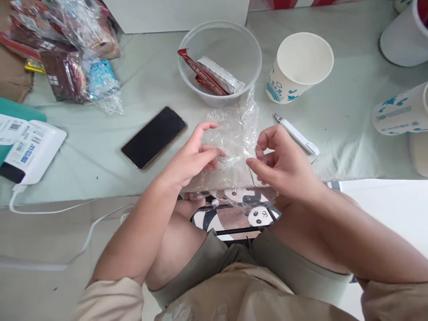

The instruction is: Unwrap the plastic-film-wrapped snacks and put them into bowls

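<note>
Crumpled clear plastic film (230, 133) lies at the table's front edge and hangs a little over it, between my two hands. My left hand (200, 154) is over the film's left side, index finger and thumb apart, some fingertips partly hidden beneath the thumb. On the right side, my right hand (281, 160) has its fingers curled in against the film, with a shiny bit of it among them. Just behind the film stands a clear round plastic tub (249, 58) holding red and silver packets (217, 76). A white utility knife (297, 134) lies beside my right hand.
A black phone (154, 137) lies left of my left hand. A paper cup (272, 84) stands behind the knife, with more cups (397, 111) at the right edge. Wrapped snacks (63, 73) pile up at back left. A white power bank (43, 151) trails a cable (88, 238).
</note>
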Available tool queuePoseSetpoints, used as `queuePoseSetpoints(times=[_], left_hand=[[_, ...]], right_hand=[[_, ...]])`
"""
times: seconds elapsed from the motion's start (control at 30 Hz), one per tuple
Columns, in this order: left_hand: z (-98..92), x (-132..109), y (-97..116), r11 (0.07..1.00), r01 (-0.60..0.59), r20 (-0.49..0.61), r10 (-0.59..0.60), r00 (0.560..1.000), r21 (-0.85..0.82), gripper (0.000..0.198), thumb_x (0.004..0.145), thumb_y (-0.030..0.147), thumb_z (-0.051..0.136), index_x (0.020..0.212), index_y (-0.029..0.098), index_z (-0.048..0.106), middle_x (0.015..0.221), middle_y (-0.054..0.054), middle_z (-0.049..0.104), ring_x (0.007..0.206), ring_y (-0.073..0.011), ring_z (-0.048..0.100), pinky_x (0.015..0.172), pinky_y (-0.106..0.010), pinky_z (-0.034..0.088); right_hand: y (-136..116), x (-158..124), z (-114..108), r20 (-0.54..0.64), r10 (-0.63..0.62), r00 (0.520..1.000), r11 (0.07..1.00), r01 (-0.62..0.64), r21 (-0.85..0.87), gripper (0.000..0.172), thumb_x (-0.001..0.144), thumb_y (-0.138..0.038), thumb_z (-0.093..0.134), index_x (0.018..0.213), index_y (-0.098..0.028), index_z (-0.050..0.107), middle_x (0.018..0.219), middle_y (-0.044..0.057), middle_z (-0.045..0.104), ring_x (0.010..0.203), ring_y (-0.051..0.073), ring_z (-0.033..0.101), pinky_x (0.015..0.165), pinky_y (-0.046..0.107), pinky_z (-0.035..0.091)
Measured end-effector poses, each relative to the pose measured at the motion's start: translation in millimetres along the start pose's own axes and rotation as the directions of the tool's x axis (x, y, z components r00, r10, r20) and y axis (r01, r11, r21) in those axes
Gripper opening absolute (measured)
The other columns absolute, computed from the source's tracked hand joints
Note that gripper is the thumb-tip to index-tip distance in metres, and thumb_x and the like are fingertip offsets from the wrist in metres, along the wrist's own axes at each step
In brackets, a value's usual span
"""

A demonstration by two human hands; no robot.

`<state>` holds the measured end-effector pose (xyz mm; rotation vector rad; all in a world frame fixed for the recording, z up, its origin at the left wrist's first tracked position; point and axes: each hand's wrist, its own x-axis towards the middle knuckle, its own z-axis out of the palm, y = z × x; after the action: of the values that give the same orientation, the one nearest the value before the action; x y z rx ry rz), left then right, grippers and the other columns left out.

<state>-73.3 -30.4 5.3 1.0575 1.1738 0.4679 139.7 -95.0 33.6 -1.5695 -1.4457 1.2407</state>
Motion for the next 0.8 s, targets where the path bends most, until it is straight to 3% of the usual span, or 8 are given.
queuePoseSetpoints(times=[0.13,0.2,0.3,0.37,0.5,0.6,0.7,0.8], left_hand=[[4.4,-5,-4,0.996,-0.027,0.091,0.035,0.995,-0.09,0.042,0.08,0.024,0.079,0.118,0.027,0.062,0.086,0.003,0.07,0.062,-0.0095,0.064,0.058,-0.019,0.05],[6.2,-3,-6,0.982,0.045,0.096,-0.027,0.995,-0.184,0.027,0.084,0.038,0.077,0.103,0.023,0.065,0.088,0.0,0.07,0.069,-0.0145,0.07,0.059,-0.023,0.053],[6.4,2,-6,0.939,0.138,0.136,-0.099,0.986,-0.316,0.047,0.09,0.066,0.062,0.093,0.019,0.065,0.087,-0.006,0.07,0.071,-0.0206,0.072,0.056,-0.028,0.054],[6.9,3,-5,0.948,0.119,0.15,-0.077,0.986,-0.295,0.049,0.087,0.068,0.065,0.088,0.019,0.064,0.08,-0.004,0.068,0.067,-0.0181,0.068,0.055,-0.026,0.051],[11.3,0,-1,0.981,0.058,0.078,-0.044,0.996,-0.186,0.026,0.08,0.034,0.079,0.076,0.019,0.058,0.076,0.002,0.065,0.066,-0.0097,0.062,0.06,-0.019,0.05],[13.5,0,-2,0.97,0.097,0.046,-0.089,0.995,-0.224,0.022,0.081,0.026,0.073,0.073,0.019,0.054,0.084,0.0,0.071,0.074,-0.0108,0.069,0.066,-0.02,0.053],[11.6,2,-4,0.96,0.118,0.093,-0.097,0.991,-0.254,0.023,0.082,0.03,0.076,0.078,0.018,0.057,0.1,-0.003,0.077,0.084,-0.0135,0.074,0.072,-0.023,0.057],[8.3,4,-5,0.955,0.115,0.158,-0.074,0.985,-0.272,0.025,0.081,0.039,0.078,0.092,0.019,0.068,0.099,-0.002,0.076,0.083,-0.0145,0.075,0.076,-0.026,0.058]], right_hand=[[-6,0,5,0.274,-0.062,0.96,0.969,-0.008,0.247,0.029,0.092,-0.033,0.069,0.114,-0.024,0.051,0.127,0.008,0.063,0.073,0.012,0.072,0.051,0.024,0.052],[-4,1,10,0.379,-0.148,0.914,0.946,0.019,0.324,0.034,0.097,-0.036,0.065,0.126,-0.024,0.052,0.14,0.011,0.062,0.096,0.017,0.076,0.066,0.027,0.062],[4,4,16,0.435,-0.266,0.86,0.913,0.081,0.4,0.038,0.102,-0.036,0.061,0.137,-0.024,0.049,0.155,0.013,0.056,0.132,0.023,0.068,0.104,0.039,0.062],[8,5,18,0.473,-0.308,0.826,0.904,0.099,0.416,0.039,0.103,-0.037,0.06,0.138,-0.024,0.049,0.155,0.014,0.057,0.141,0.024,0.063,0.114,0.043,0.056],[9,9,12,0.514,-0.3,0.804,0.945,0.175,0.277,0.026,0.103,-0.035,0.06,0.123,-0.019,0.059,0.117,0.009,0.076,0.105,0.018,0.077,0.09,0.032,0.063],[10,12,5,0.248,-0.33,0.911,0.94,0.342,-0.006,0.014,0.1,-0.032,0.063,0.105,-0.019,0.066,0.083,0.002,0.073,0.074,0.013,0.07,0.071,0.027,0.058],[17,17,6,0.024,-0.497,0.867,0.819,0.478,-0.318,0.023,0.093,-0.03,0.071,0.113,-0.018,0.07,0.099,0.008,0.074,0.088,0.017,0.07,0.079,0.031,0.057],[27,20,17,0.122,-0.512,0.85,0.744,0.51,-0.432,0.04,0.096,-0.027,0.062,0.135,-0.021,0.067,0.098,0.006,0.073,0.084,0.016,0.067,0.076,0.03,0.055]])
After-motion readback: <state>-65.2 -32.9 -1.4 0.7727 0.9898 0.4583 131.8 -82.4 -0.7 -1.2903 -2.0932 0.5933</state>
